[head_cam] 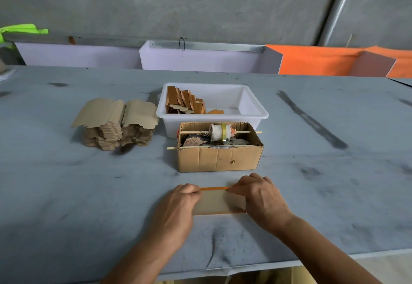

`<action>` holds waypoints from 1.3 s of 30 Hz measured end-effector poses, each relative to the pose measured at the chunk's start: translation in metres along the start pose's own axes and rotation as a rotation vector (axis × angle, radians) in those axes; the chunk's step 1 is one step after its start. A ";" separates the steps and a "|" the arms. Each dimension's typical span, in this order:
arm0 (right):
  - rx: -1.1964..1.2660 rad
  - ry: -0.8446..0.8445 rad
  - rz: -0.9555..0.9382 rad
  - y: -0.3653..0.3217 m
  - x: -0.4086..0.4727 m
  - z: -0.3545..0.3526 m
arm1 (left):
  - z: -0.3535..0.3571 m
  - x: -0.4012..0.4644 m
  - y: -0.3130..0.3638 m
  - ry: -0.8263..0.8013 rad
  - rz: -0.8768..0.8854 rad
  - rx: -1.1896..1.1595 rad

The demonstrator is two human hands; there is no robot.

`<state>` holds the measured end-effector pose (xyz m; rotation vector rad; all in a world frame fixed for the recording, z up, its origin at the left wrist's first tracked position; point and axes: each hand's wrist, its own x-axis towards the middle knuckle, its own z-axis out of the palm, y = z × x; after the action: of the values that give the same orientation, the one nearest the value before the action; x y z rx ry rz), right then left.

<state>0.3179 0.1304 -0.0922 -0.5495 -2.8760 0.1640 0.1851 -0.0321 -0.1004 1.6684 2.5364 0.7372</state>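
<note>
A flat tan cardboard piece lies on the grey table near its front edge, its far edge showing orange. My left hand holds the piece's left end, fingers curled over the far edge. My right hand holds the right end the same way, fingertips pinching the orange edge. Both hands cover the piece's ends.
Behind the piece stands an open cardboard box with a spool on a stick. A white plastic tub behind it holds several folded orange-brown pieces. A stack of flat cardboard blanks sits to the left.
</note>
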 end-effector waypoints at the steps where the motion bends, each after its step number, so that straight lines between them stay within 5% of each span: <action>1: 0.022 0.005 0.018 0.001 0.000 0.002 | 0.000 0.002 -0.001 0.010 -0.029 -0.022; 10: 0.297 0.117 0.117 -0.004 0.008 0.005 | -0.003 0.036 -0.004 0.042 -0.189 -0.066; 20: 0.494 0.190 0.175 -0.001 0.004 0.008 | -0.006 0.033 0.000 0.076 0.134 0.087; 28: 1.193 0.172 0.424 0.003 0.002 -0.004 | -0.002 0.035 -0.007 0.279 -0.104 -0.435; 34: 1.436 0.271 0.736 -0.003 0.010 -0.007 | -0.009 0.035 -0.005 0.082 -0.344 -1.097; 39: 1.513 0.244 0.731 -0.008 0.014 -0.013 | -0.015 0.034 -0.004 -0.036 -0.456 -1.227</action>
<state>0.3055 0.1294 -0.0761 -1.0037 -1.4355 1.8834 0.1633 -0.0088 -0.0805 0.6407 1.5933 1.6371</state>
